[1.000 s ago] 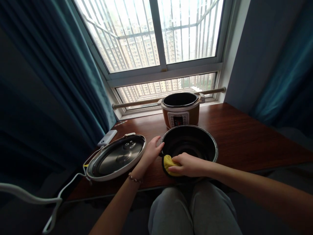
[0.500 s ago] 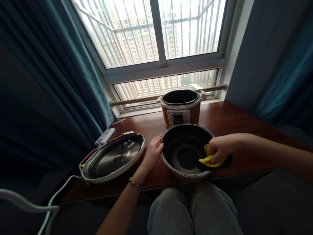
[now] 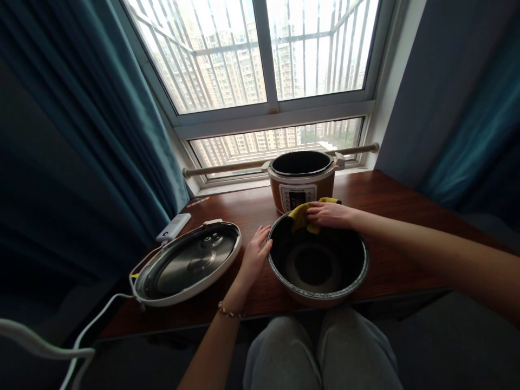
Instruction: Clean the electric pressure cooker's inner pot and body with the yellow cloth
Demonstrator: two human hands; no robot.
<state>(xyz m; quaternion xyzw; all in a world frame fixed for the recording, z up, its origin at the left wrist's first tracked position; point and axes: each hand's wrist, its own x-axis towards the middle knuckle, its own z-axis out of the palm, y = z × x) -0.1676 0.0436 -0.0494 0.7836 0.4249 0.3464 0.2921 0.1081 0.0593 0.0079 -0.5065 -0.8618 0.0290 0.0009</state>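
Observation:
A round dark pot (image 3: 312,265) with a speckled rim stands at the table's front edge, above my knees. My left hand (image 3: 255,249) rests against its left side, fingers stretched out and a little apart, touching the rim. My right hand (image 3: 327,214) presses a yellow and dark cloth (image 3: 300,216) over the pot's far rim, with part of the cloth hanging inside. Just behind the pot stands an electric cooker (image 3: 301,181), lidless, with a control panel on its front. Some of the cooker's lower front is hidden by the cloth and pot.
An oval lid (image 3: 195,260) with a metal inner face lies on the left of the wooden table (image 3: 390,206). A white box (image 3: 174,226) is beyond it, and a white cable (image 3: 87,330) runs down at the left. A barred window is behind, with blue curtains (image 3: 122,103) beside it.
My right hand has carried the cloth from the pot's near right rim around to its far rim. My left hand stays at the left side.

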